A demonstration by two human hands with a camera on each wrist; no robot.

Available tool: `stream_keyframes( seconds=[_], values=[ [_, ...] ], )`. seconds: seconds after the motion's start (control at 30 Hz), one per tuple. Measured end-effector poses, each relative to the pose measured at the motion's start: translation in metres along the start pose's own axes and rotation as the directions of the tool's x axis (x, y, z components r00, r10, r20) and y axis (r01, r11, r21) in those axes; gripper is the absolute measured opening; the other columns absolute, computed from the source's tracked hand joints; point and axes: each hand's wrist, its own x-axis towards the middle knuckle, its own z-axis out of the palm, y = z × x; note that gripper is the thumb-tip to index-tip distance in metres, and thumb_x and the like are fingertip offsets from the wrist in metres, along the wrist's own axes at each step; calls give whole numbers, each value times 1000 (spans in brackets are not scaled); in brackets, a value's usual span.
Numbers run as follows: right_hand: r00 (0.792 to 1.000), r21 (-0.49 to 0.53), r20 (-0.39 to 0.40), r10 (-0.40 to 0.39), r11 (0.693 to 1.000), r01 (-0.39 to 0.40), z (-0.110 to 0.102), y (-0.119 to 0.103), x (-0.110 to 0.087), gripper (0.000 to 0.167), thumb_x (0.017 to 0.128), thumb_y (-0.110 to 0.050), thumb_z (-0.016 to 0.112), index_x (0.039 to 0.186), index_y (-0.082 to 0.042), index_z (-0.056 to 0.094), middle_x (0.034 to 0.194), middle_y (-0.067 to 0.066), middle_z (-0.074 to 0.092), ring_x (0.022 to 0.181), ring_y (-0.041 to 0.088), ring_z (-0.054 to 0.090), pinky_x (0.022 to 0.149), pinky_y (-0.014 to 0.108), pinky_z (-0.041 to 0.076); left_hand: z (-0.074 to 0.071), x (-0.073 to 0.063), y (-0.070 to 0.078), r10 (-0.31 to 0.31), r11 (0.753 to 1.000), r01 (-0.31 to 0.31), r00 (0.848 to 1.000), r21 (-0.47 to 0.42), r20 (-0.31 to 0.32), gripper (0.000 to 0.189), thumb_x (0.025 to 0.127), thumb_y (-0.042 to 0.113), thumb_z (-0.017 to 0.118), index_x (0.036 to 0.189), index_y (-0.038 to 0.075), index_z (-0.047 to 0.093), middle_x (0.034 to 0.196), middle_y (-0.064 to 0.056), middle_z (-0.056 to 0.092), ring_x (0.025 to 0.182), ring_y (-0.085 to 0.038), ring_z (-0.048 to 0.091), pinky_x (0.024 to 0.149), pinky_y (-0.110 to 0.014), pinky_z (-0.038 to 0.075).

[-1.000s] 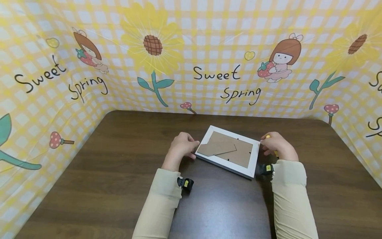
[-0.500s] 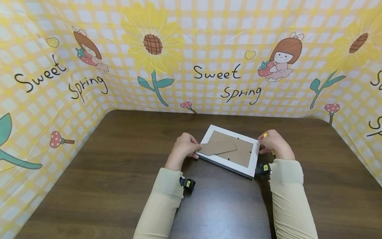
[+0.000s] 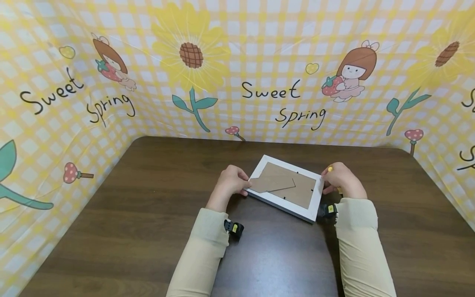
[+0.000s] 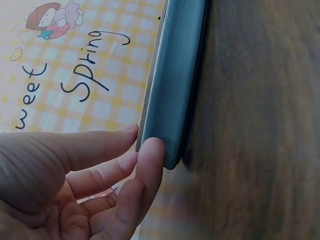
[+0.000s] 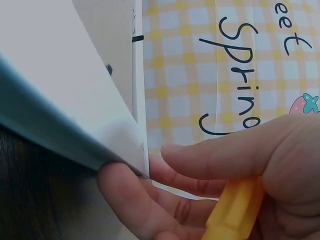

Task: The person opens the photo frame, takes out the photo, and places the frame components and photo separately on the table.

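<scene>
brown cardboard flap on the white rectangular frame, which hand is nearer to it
Left. The left hand is at the outer end of the brown cardboard flap; the right hand, farther off, is at the opposite end of the white rectangular frame.

Left hand (image 3: 228, 182) — pinching; right hand (image 3: 343, 179) — fingers (image 5: 130, 200) curled, thumb (image 5: 215, 157) extended.

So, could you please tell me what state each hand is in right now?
Left hand: closed, pinching the white picture frame near one corner.
Right hand: closed around a yellow handle, also touching the frame's opposite corner.
</scene>
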Motion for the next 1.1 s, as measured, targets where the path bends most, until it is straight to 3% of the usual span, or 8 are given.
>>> stream_keyframes(
  seconds=[0.13,0.3,0.7,1.1],
  values=[
    [1000,5,17,-2,1000,2,-1,0,-1,29,97,-3,46,121,14,50,80,10,52,63,14,70,54,23,44,1,1,-1,12,1000,-12,1000,-18,-4,15,88,8,75,98,-1,71,96,-15,67,60,-16,69,63,-27,57],
    [999,4,33,-7,1000,7,-4,1,-1,28,98,-2,46,120,14,50,82,12,53,64,15,71,56,24,45,3,3,-2,26,999,-27,1000,-34,-7,15,88,8,74,101,-1,71,100,-17,68,62,-18,71,65,-27,58],
    [991,-92,117,-65,993,76,-6,5,-10,20,95,-5,53,106,12,56,77,13,62,63,15,65,58,29,47,3,9,-8,65,996,-66,997,-54,-29,16,88,8,74,100,-2,74,99,-17,71,63,-15,70,64,-25,55],
    [976,-109,185,-112,985,134,-5,11,-11,13,96,-3,53,100,9,56,70,8,64,60,15,61,58,30,46,3,12,-11,97,995,-99,991,-21,-87,16,89,9,73,101,-1,75,96,-16,71,66,-15,69,62,-23,52]
  ],
)
